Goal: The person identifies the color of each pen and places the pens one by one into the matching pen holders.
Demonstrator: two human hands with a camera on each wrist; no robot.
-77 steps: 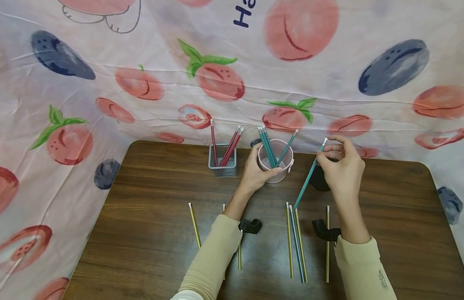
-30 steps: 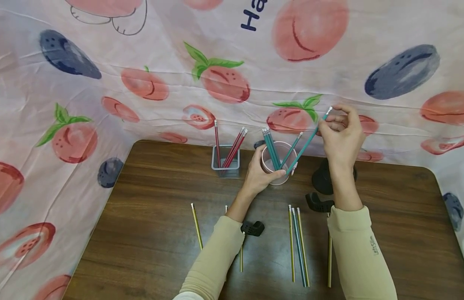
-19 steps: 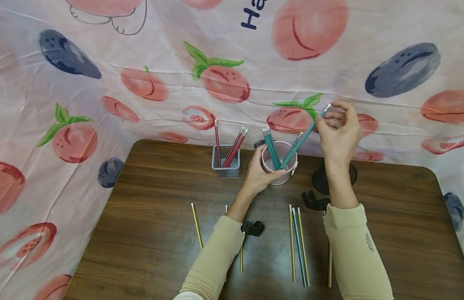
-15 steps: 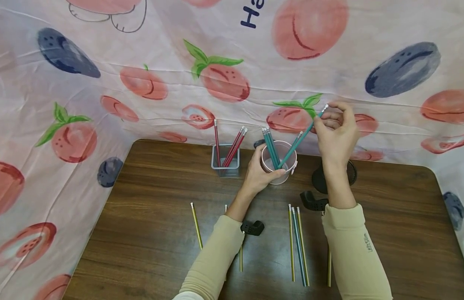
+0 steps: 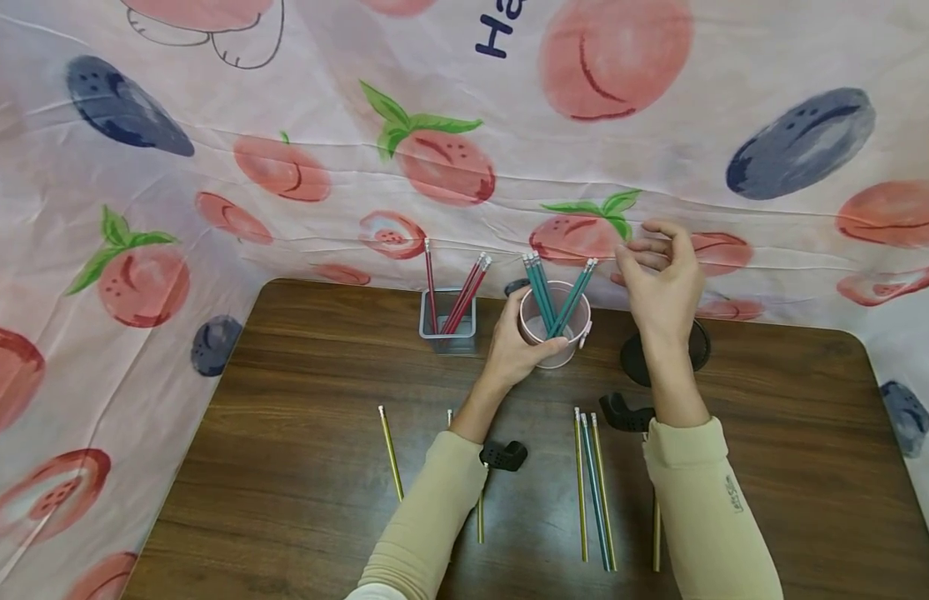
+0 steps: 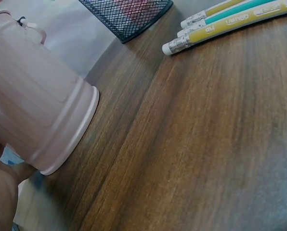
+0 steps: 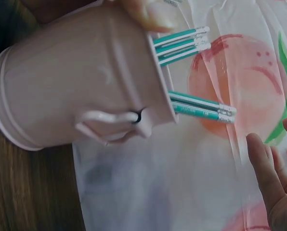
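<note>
Teal pencils lean in a smooth, round-rimmed pink cup — left hand gripping it, right hand loosely relaxed.

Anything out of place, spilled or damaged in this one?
One mild oddity: a teal pencil lies between two yellow pencils on the table, while the other visible teal pencils lean in the pink bucket. No spill or damage shows.

The pink bucket looks smooth, the table wood-grained, the backdrop creased cloth.
</note>
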